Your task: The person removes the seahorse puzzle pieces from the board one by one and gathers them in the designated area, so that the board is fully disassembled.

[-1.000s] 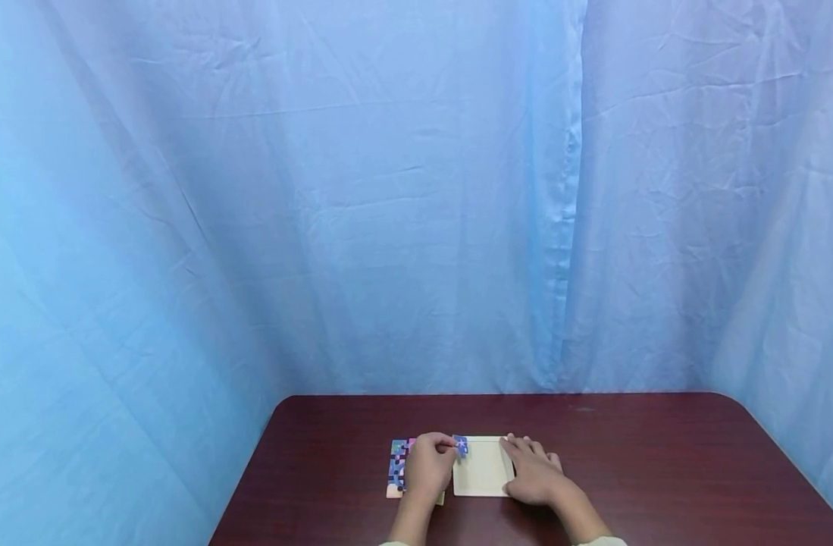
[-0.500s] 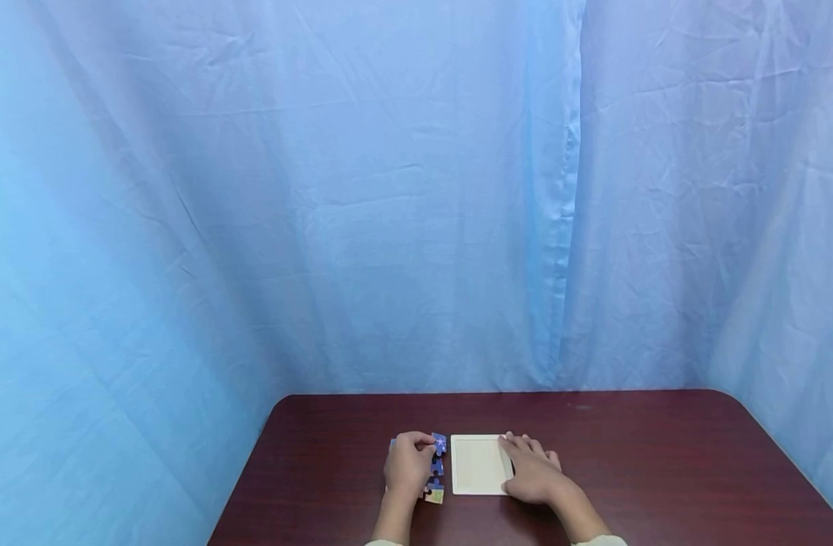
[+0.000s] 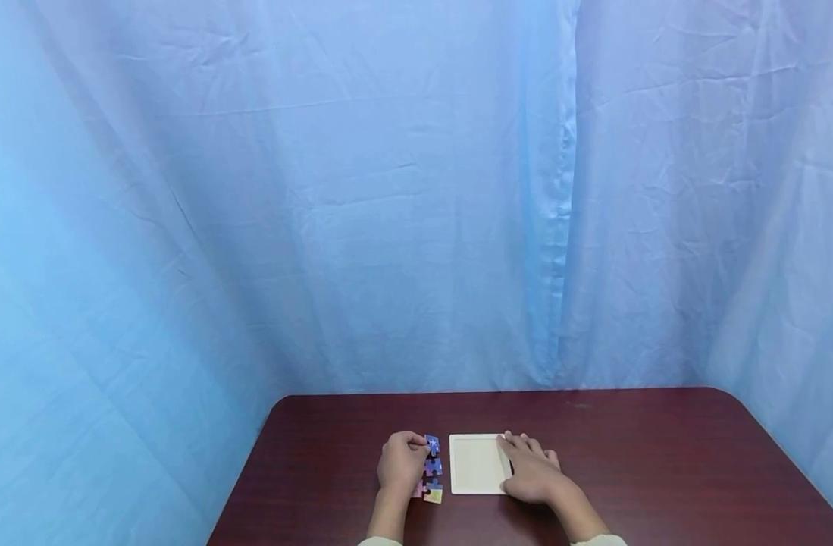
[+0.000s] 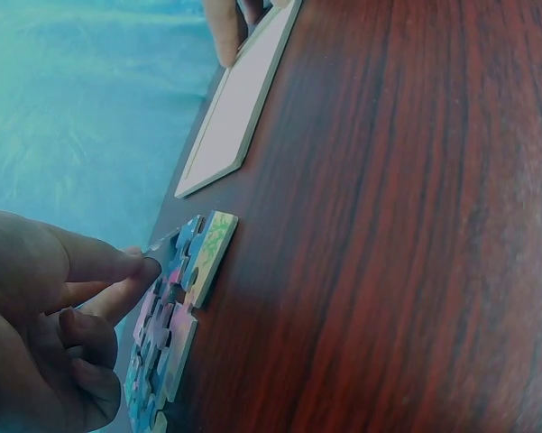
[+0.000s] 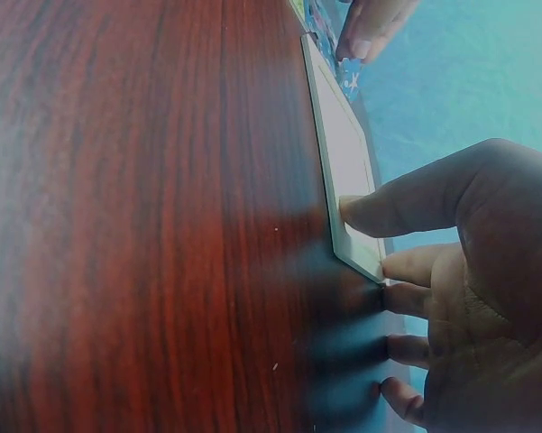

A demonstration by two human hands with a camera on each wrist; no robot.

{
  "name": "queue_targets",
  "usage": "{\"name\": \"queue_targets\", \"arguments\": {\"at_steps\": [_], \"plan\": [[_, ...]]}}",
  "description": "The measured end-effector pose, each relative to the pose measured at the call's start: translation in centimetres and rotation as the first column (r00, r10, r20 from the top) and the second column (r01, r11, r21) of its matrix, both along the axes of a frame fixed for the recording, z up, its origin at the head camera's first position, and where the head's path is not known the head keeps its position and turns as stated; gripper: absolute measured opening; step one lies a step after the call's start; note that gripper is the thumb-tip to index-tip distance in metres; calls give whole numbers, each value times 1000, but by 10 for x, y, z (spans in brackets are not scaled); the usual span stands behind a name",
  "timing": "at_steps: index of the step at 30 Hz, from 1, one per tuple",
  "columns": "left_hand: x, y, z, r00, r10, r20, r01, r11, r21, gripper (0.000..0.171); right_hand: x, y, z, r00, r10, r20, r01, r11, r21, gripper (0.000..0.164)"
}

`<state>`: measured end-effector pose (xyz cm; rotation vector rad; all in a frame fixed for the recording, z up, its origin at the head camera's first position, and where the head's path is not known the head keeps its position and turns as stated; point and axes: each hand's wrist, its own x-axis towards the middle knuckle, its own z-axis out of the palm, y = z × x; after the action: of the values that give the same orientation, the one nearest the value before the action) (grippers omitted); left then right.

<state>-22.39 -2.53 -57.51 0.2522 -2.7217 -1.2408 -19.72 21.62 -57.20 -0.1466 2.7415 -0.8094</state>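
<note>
In the head view my left hand pinches a blue jigsaw piece with a white star between thumb and forefinger, at the far end of a group of loose jigsaw pieces. That hand hides most of the group from above. The left wrist view shows the pieces laid close together in rows. Just to the right lies a square, pale wooden puzzle tray, bare inside. My right hand rests at its right side, fingers spread. Its thumb lies on the tray rim in the right wrist view.
Everything lies on a dark red-brown wood-grain table. Light blue curtains hang behind it and at both sides.
My left hand has carried the star piece leftward, from over the tray's far left corner to the loose pieces. My right hand stays at the tray.
</note>
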Motion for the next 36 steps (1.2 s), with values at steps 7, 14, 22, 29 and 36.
{"name": "queue_targets", "arguments": {"at_steps": [7,14,22,29,36], "plan": [[-1,-2,1,1000,-3,1,3,1000,19,7,-1,-1,0,1000,-1,3,1,1000,-5,83],[0,-5,4,1000,-2,-15,2,1000,22,9,-3,-1,0,1000,-4,5,4,1000,-3,83],[25,-15,15,987,-138,-82,133,989,-63,15,-1,-2,-4,999,-6,32,6,1000,-6,83],[61,-25,21,946,-285,-156,259,952,-165,17,2,-3,-3,1000,-6,19,5,1000,9,82],[79,-29,18,923,-370,-106,338,910,-240,26,5,1,-3,1000,-7,12,7,1000,17,78]]}}
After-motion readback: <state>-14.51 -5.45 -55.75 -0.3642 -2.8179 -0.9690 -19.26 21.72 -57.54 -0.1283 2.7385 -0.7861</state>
